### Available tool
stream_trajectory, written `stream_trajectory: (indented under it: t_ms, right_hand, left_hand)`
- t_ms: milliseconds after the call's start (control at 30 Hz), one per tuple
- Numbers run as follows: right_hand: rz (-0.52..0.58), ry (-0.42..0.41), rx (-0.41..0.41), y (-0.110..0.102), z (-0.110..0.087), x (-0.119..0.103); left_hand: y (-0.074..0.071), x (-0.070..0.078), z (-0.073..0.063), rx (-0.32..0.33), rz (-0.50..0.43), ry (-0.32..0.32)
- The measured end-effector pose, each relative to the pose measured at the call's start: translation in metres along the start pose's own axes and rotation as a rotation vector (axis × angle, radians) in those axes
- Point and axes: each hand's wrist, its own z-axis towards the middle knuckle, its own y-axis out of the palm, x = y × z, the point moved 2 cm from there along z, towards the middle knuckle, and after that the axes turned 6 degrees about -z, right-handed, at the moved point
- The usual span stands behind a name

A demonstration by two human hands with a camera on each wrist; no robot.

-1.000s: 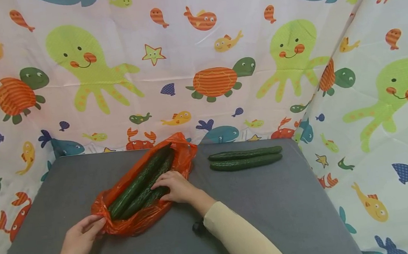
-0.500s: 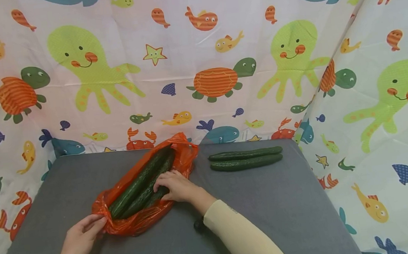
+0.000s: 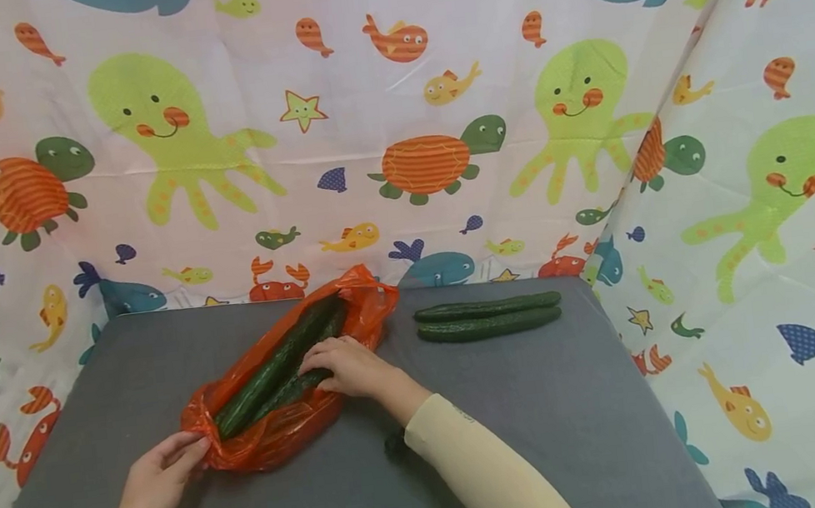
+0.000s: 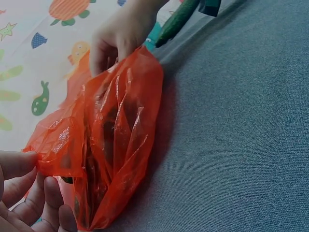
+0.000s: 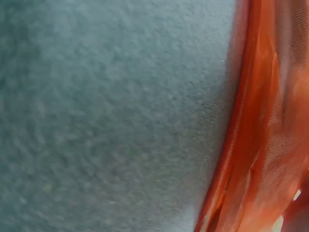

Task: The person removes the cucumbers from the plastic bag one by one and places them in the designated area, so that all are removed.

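Note:
An orange plastic bag (image 3: 267,446) lies slantwise on the grey table, its opening upward. Long dark green cucumbers (image 3: 264,385) show inside it. At the bag's near left end, my left hand (image 3: 164,476) pinches the plastic between thumb and fingers; in the left wrist view the left hand's fingertips (image 4: 29,162) hold the orange film. My right hand (image 3: 351,368) reaches over the bag's near side, its fingers and thumb bent round a cucumber inside. The right wrist view has only the bag's side (image 5: 260,145) and the table; the right fingertips are partly hidden in the bag.
Two more cucumbers (image 3: 489,318) lie side by side at the table's back right. A small dark object (image 3: 397,446) is partly hidden by the right sleeve (image 3: 477,464). A patterned curtain (image 3: 333,128) hangs behind the table (image 3: 592,417).
The right hand has shifted slightly left and up. The bag's near side now covers more of the cucumbers. The left hand keeps its place.

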Motion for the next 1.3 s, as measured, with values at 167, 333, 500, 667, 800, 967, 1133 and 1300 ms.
stream_trajectory:
  t_ms: [167, 333, 500, 667, 800, 967, 1133, 1300]
  right_hand:
    - [-0.015, 0.030, 0.044, -0.006, 0.004, 0.000]
    - [-0.065, 0.090, 0.093, -0.009, 0.006, -0.001]
    - [-0.077, 0.110, 0.096, -0.009, 0.007, -0.001]
    - [-0.036, 0.094, 0.177, -0.009, 0.005, 0.000]
    - [-0.034, 0.124, 0.314, -0.010, 0.004, 0.001]
    - [0.054, 0.139, 0.456, -0.024, 0.003, 0.002]
    - [0.076, 0.052, 0.515, -0.041, 0.004, -0.004]
    - [0.062, -0.015, 0.560, -0.055, 0.004, -0.015]
  left_hand:
    - [-0.002, -0.001, 0.000, 0.003, -0.002, -0.004]
    - [-0.003, -0.003, 0.000, -0.012, -0.020, 0.023]
    - [-0.009, -0.004, 0.000, -0.002, -0.024, 0.026]
    - [-0.018, -0.003, -0.001, 0.030, -0.014, 0.010]
    - [-0.026, -0.001, 0.000, 0.058, -0.024, -0.004]
    - [-0.028, 0.004, 0.000, 0.053, -0.047, -0.027]
    - [-0.028, 0.003, 0.000, 0.036, -0.056, -0.017]
    - [-0.027, 0.002, 0.002, 0.018, -0.053, -0.003]
